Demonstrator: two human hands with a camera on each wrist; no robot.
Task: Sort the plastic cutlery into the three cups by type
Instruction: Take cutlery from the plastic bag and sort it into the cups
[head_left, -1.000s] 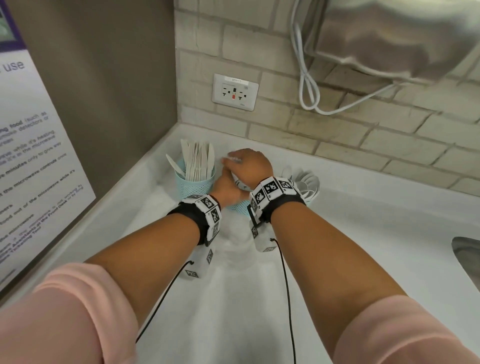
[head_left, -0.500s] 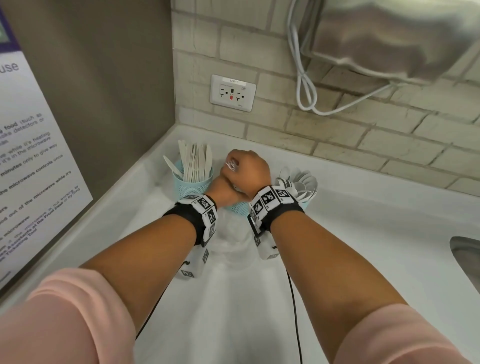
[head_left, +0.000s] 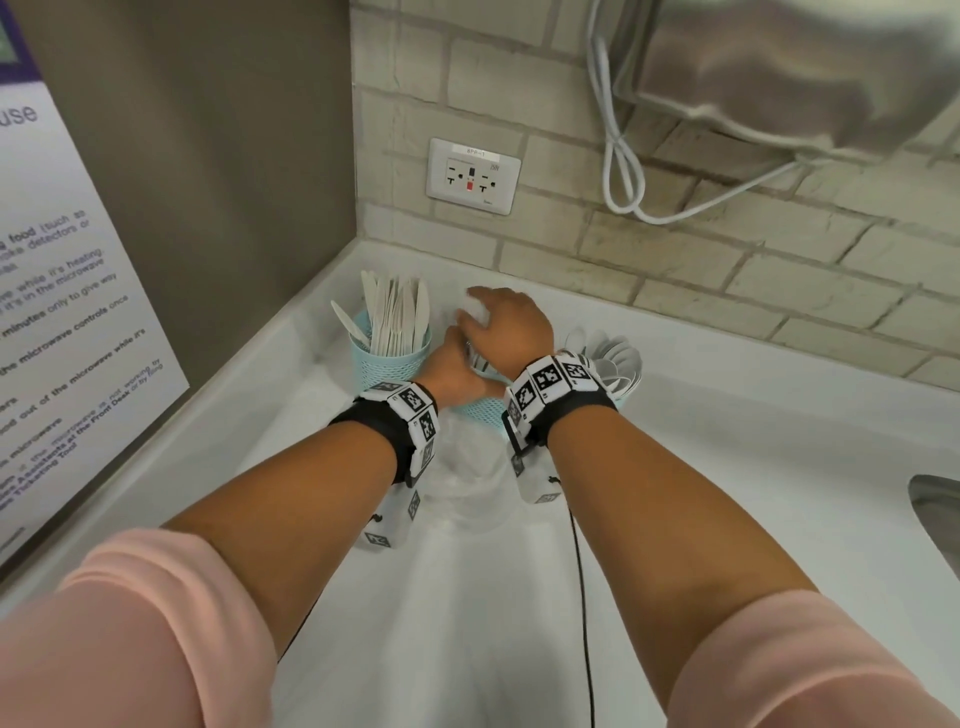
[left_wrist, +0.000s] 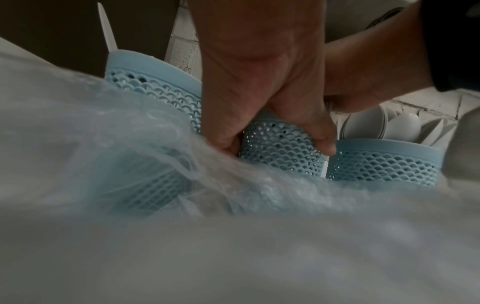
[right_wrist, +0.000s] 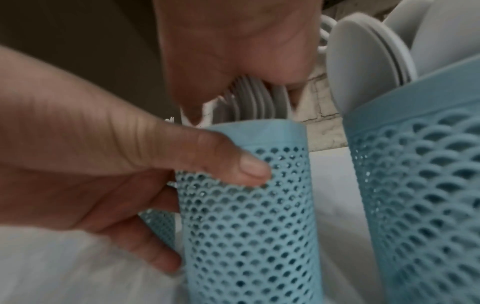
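Three pale blue mesh cups stand in the counter's corner. The left cup (head_left: 387, 364) holds white knives (head_left: 397, 317). White spoons (head_left: 613, 353) fill the right cup (right_wrist: 415, 164). My left hand (head_left: 454, 366) grips the middle cup (right_wrist: 246, 216), thumb on its mesh wall. Above that cup my right hand (head_left: 509, 327) curls over a bundle of white forks (right_wrist: 249, 100) standing in it and holds their heads. Most of the forks are hidden by both hands.
A crumpled clear plastic bag (head_left: 467, 483) lies on the white counter (head_left: 753, 467) just in front of the cups. Brick wall with a socket (head_left: 472, 176) is behind, a grey panel on the left, a sink edge (head_left: 935, 504) at the right.
Half a second ago my right hand was a raised fist over the middle cup. Now it sits lower, fingers wrapped over the fork heads. My left hand has stayed on the cup.
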